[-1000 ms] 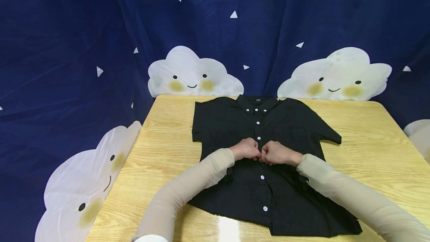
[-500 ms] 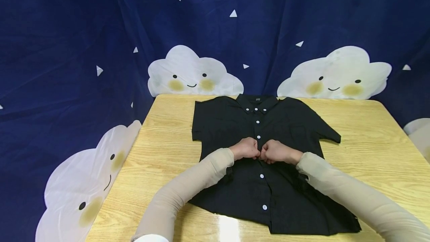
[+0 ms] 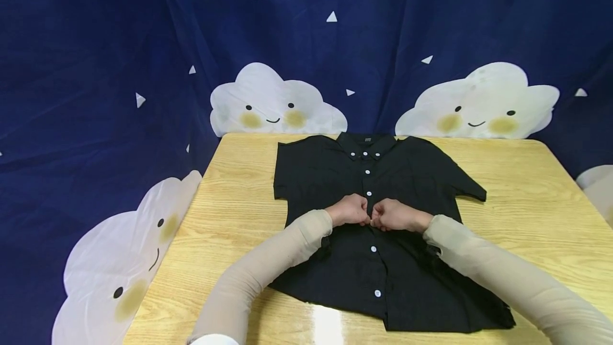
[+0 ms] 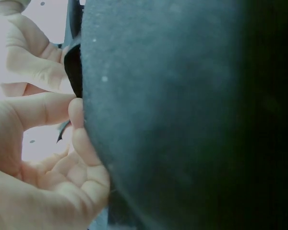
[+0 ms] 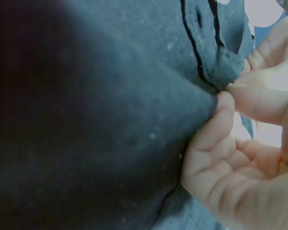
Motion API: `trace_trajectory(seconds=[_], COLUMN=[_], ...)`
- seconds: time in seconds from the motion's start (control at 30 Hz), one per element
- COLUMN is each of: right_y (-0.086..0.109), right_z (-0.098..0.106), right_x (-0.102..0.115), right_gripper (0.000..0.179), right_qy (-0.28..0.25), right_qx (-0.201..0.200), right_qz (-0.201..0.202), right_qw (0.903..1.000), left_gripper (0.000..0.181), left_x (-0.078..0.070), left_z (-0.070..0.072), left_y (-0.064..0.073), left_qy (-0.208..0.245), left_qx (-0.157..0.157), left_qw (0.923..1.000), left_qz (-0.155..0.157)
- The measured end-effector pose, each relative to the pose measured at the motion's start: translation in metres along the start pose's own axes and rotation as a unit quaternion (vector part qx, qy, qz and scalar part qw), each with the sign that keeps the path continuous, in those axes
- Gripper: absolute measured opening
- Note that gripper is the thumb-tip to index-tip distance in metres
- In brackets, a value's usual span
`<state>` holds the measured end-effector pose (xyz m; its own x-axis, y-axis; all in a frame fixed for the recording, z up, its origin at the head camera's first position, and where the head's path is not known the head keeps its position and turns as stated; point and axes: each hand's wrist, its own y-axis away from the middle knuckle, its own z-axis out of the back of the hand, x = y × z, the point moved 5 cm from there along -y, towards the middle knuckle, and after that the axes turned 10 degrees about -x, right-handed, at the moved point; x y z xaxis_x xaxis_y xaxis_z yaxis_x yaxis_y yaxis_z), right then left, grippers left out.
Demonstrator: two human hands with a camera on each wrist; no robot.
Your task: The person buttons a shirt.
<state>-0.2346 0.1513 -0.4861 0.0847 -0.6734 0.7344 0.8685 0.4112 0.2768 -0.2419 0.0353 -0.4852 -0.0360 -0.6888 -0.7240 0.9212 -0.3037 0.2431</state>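
A black short-sleeved shirt (image 3: 335, 265) with white buttons lies front up, its collar at the far side. Over the middle of its button placket, my left hand (image 3: 351, 210) and right hand (image 3: 394, 215) meet, fingertips nearly touching. In the left wrist view my left hand (image 4: 48, 167) pinches the shirt's dark cloth (image 4: 163, 105) between thumb and finger. The right wrist view has my right hand (image 5: 249, 163) pinching the placket edge (image 5: 225, 64), where the cloth is lifted in a fold. My fingers hide any button at that spot. Lower down, a white button (image 3: 373, 249) shows.
The shirt rests on a light wooden table (image 3: 239, 185). Behind it hangs a dark blue curtain (image 3: 297, 25) with white triangles and smiling clouds (image 3: 278, 100). Bare tabletop (image 3: 536, 196) shows to the right of the shirt, and light glares off the front edge.
Both hands stay at the same place on the placket, with only slight finger movement; the right fingertips look a little less tightly bunched. The whole view has shifted slightly upward.
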Motion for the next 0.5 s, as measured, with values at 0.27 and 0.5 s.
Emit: trace_trajectory(seconds=[0.27, 0.5], right_y=[0.004, 0.0049], right_z=[-0.0008, -0.0003], right_x=[0.0035, 0.0039], right_gripper=[0.009, 0.013], right_qy=[-0.007, -0.004], right_qx=[0.002, 0.005], right_qz=[0.015, 0.031], right_qw=[0.9998, 0.9995], left_gripper=[0.023, 0.022], left_x=[0.0018, 0.0005], left_z=[-0.0008, 0.0013], left_y=[0.0011, 0.0026], left_qy=[0.005, 0.001], left_qx=[0.0, 0.003], left_qw=[1.0, 0.9999], left_qz=[-0.004, -0.015])
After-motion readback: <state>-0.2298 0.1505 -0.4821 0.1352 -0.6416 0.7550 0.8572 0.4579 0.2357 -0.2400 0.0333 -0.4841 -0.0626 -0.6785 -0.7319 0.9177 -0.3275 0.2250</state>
